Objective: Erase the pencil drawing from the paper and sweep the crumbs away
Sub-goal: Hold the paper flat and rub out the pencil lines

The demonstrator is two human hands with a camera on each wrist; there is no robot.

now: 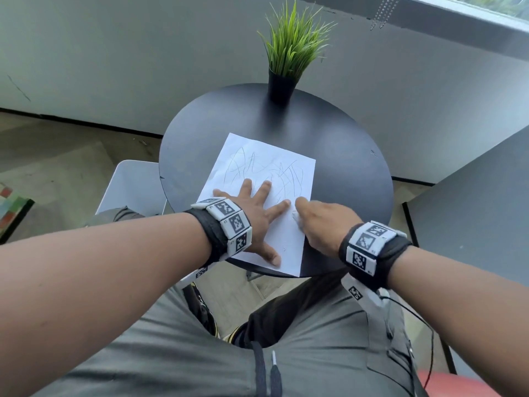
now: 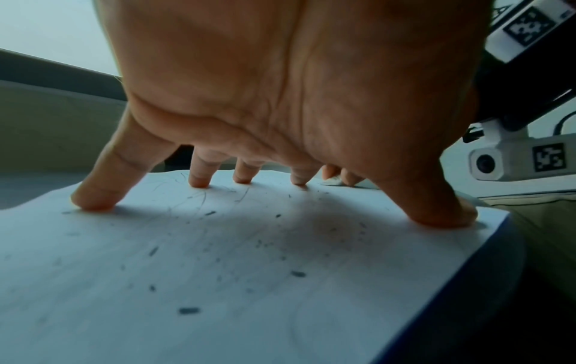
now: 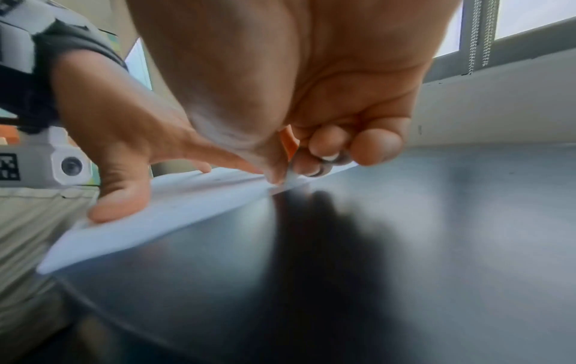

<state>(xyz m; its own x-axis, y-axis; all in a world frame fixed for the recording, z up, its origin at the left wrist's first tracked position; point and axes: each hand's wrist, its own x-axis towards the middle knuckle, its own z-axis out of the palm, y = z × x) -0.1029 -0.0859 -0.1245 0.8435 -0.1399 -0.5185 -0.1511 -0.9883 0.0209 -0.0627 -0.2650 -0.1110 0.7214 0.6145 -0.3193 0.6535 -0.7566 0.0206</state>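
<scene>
Paper (image 1: 259,196): one white sheet, flat on round dark table (image 1: 343,156), long axis running away from the person, near edge at the table's front rim. Pencil drawing (image 1: 269,170): loose scribble on the far half, not yet erased, lying ahead of both hands. Nearer half looks largely clean.

Crumbs (image 2: 188,310): dark flecks scattered over the near half, under and behind the left palm; unswept.

Left hand (image 1: 252,219): palm down, fingers spread and straight, fingertips (image 2: 93,203) and thumb pressing the sheet flat; grasps nothing.

Right hand (image 1: 320,222): at the sheet's right edge, just beside the left index finger, fingers curled and pinching a small white eraser (image 3: 291,176) with an orange part showing; its tip touches the paper near that edge. This hand is nearer the right-side scribble.

Judgement: erasing in progress, far from done; the coming strokes must travel forward and leftward from the eraser's position, while the left hand anchors against creasing.

Potted grass plant (image 1: 289,53): at far table rim, well apart.
</scene>
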